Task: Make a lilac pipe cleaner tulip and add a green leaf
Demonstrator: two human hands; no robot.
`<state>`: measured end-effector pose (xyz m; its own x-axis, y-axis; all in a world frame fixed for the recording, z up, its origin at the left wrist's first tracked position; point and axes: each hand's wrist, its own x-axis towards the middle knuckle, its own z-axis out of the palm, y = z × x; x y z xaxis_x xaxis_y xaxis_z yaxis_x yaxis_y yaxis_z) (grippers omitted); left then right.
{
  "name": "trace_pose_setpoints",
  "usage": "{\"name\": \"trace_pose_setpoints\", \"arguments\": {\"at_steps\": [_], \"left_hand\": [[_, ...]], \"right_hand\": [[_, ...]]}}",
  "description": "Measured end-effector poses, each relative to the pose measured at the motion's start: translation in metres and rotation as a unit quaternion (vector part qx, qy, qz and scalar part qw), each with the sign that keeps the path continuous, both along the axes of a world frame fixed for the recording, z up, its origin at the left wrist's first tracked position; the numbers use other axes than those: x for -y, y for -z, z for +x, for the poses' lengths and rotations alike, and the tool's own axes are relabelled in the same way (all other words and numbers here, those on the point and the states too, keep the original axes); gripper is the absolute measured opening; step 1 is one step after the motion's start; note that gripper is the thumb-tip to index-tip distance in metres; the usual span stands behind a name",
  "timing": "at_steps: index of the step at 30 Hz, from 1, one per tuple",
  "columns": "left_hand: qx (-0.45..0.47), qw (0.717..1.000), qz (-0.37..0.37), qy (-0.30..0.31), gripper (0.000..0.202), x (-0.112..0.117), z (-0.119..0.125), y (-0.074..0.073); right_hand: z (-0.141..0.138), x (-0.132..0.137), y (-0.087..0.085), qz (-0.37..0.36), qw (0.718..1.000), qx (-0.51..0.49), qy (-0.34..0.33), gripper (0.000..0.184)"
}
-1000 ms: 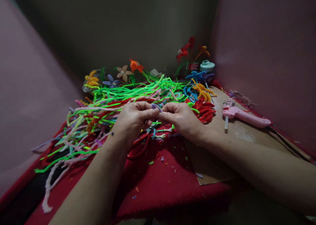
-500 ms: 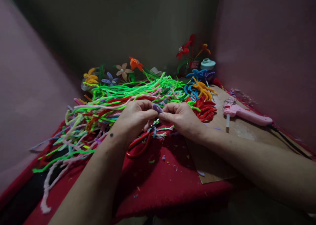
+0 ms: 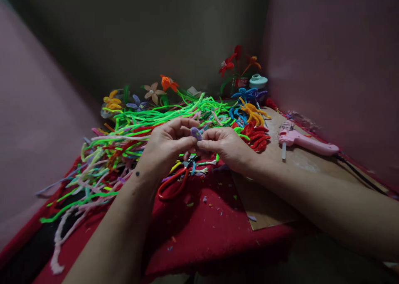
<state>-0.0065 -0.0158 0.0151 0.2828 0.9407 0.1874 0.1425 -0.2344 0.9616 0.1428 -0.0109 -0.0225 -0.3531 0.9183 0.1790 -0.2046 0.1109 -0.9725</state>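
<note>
My left hand (image 3: 166,145) and my right hand (image 3: 224,145) meet above the red cloth (image 3: 205,230), fingertips pinched together on a small purple pipe cleaner piece (image 3: 196,133). Both hands are closed on it. Just below them lie red-handled scissors (image 3: 171,184). Behind and to the left spreads a heap of pipe cleaners (image 3: 131,138), mostly bright green, with pink, white and red ones.
A pink glue gun (image 3: 305,142) with a black cord lies on a cardboard sheet (image 3: 280,192) at right. Red loops (image 3: 257,136), orange and blue pieces (image 3: 252,111) lie near it. Finished pipe cleaner flowers (image 3: 154,92) and a vase (image 3: 238,74) stand by the walls.
The purple piece has been turned upward between my fingertips, and my hands have closed in slightly. The view has shifted a little.
</note>
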Motion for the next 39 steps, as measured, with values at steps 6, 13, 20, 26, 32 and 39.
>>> {"name": "trace_pose_setpoints", "arguments": {"at_steps": [6, 13, 20, 26, 32, 39], "left_hand": [[-0.016, 0.999, 0.032, -0.013, 0.027, -0.001, 0.003, 0.002], [-0.031, 0.999, 0.029, -0.006, 0.031, -0.003, 0.001, 0.002], [0.011, 1.0, -0.008, -0.002, 0.032, -0.005, -0.001, 0.001], [-0.014, 1.0, -0.009, -0.009, 0.032, -0.006, -0.002, 0.003], [-0.046, 0.997, 0.025, -0.05, 0.029, -0.005, 0.003, 0.005], [-0.017, 0.999, 0.018, -0.028, 0.023, -0.001, 0.002, 0.005]], "right_hand": [[0.002, -0.002, 0.0, 0.054, 0.996, 0.07, 0.019, 0.013], [-0.001, 0.001, 0.003, 0.078, 0.992, 0.094, 0.04, 0.016], [-0.001, 0.001, 0.005, 0.097, 0.986, 0.109, 0.076, 0.016], [-0.001, -0.001, 0.008, 0.129, 0.977, 0.145, 0.085, 0.019], [-0.003, -0.001, 0.01, 0.142, 0.972, 0.163, 0.096, 0.02], [-0.002, 0.002, 0.005, 0.062, 0.993, 0.103, 0.024, 0.018]]}}
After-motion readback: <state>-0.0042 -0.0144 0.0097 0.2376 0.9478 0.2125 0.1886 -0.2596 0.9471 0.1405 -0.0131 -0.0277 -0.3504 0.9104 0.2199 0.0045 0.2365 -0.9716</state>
